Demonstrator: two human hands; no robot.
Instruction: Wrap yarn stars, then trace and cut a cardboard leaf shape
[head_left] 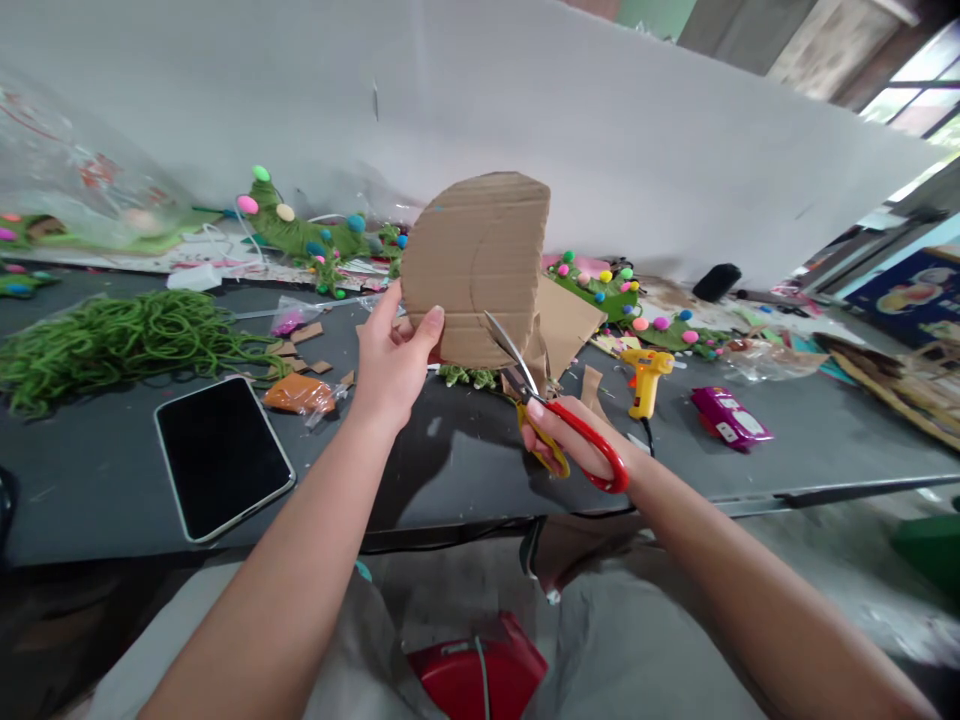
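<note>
Held up over the table is a piece of corrugated cardboard (472, 260) with a rounded left side, a straighter right side and a faint curved line drawn on it. My left hand (397, 355) grips its lower left edge, thumb in front and fingers behind. In my right hand (570, 435) is a pair of scissors (592, 445) with one red and one yellow handle. Their blades are parted and lie at the cardboard's lower right edge; whether the card sits between them I cannot tell. Behind it stands another cardboard piece (566, 325).
A yellow glue gun (645, 380) and a purple packet (731, 418) lie on the right. On the left are a tablet (223, 458), green yarn (127, 345) and an orange packet (300, 395). Green pompom decorations (300, 225) line the wall. A red object (480, 670) is below the table edge.
</note>
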